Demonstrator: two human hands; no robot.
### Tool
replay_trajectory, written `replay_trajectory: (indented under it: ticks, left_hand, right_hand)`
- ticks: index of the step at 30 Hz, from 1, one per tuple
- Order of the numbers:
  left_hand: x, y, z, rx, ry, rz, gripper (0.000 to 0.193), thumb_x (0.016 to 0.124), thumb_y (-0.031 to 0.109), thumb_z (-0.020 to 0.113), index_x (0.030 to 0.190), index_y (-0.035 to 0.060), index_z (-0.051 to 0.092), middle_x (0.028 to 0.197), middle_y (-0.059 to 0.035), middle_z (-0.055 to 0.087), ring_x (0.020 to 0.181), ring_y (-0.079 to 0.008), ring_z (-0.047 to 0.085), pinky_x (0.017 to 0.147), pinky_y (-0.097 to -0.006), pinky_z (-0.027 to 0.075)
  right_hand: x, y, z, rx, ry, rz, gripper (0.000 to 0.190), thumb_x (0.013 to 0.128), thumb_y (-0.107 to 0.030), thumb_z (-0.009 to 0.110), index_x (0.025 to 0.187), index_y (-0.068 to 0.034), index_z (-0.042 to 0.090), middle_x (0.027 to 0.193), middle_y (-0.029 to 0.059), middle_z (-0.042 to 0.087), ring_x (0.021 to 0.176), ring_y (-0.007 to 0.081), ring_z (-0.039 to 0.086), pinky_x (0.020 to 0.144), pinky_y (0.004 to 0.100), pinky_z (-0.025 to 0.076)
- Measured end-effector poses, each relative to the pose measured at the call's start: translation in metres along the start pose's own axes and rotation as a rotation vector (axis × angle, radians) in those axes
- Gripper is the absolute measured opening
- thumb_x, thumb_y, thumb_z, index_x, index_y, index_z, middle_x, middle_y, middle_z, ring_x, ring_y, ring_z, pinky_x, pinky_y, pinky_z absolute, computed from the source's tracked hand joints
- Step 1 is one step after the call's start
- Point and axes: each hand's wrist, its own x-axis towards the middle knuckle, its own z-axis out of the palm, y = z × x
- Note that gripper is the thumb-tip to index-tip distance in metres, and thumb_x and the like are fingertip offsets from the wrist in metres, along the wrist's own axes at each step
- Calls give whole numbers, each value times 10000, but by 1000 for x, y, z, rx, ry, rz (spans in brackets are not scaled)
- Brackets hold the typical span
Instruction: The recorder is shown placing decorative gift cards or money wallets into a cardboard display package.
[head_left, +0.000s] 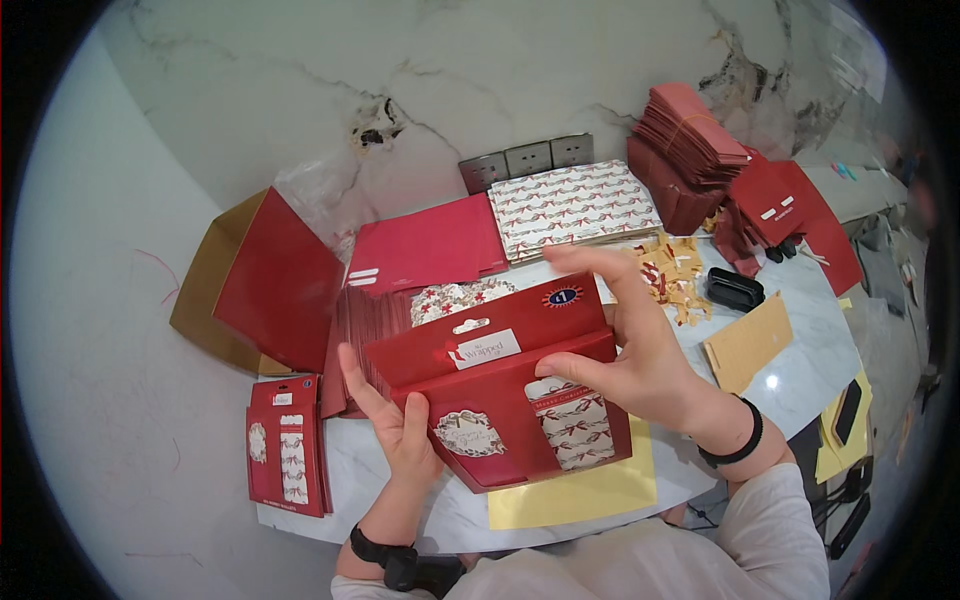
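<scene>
Both my hands hold a red printed cardboard wallet pack (480, 420) above the table, tilted. Its raised header has a hanging hole, a white label and a round printed badge. Through two cut-outs a wreath-shaped tag and a bow-patterned card show. My left hand (405, 420) grips the left edge, thumb on the front and one finger sticking out. At the right, my right hand (630, 337) has its thumb on the front face and its index finger raised above the header. A yellow sheet (574, 502) lies beneath the pack on the marble-look table (450, 517).
Finished-looking packs (289, 450) stand at left beside a red-and-brown box (277, 285). Behind are red sheets (427, 240), patterned cards (574, 206), wreath cutouts (457, 296) and banded red stacks (690, 135). Right: tan pieces (675, 277), a black tray (735, 289), brown card (750, 341).
</scene>
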Motion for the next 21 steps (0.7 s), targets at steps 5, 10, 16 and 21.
replay_trajectory:
  ticks: [5, 10, 16, 21]
  left_hand:
    - [-10, -12, -35, 110, 29, -23, 369, 1023, 57, 542, 1377, 82, 440, 1328, -70, 555, 1215, -159, 546, 1038, -341, 462]
    - [-9, -7, -27, 141, 0, -122, 121, 976, 42, 637, 1082, 46, 580, 1150, -39, 603, 1097, -111, 569, 981, -291, 459]
    - [-8, -7, -23, 148, 11, -103, 259, 871, -8, 752, 1038, 56, 565, 1129, -58, 608, 1032, -126, 596, 926, -287, 487]
    - [-8, -5, -23, 138, 17, -79, 252, 867, -11, 749, 1017, 61, 560, 1122, -61, 612, 1032, -130, 598, 931, -300, 487]
  right_hand:
    - [3, -13, -5, -204, -147, 156, 273, 744, -156, 878, 1000, -127, 790, 1516, 189, 413, 1364, 332, 455, 1098, 411, 391]
    - [1, -2, -4, -185, -201, 161, 347, 716, -163, 899, 1049, -137, 804, 1492, 204, 456, 1342, 322, 479, 1092, 402, 406]
    - [0, -1, -5, -205, -219, 176, 323, 711, -172, 904, 1016, -124, 808, 1468, 183, 499, 1318, 304, 509, 1077, 391, 425]
    - [2, -2, -7, -178, -245, 139, 349, 693, -200, 917, 1015, -126, 807, 1457, 164, 520, 1310, 294, 519, 1068, 390, 433]
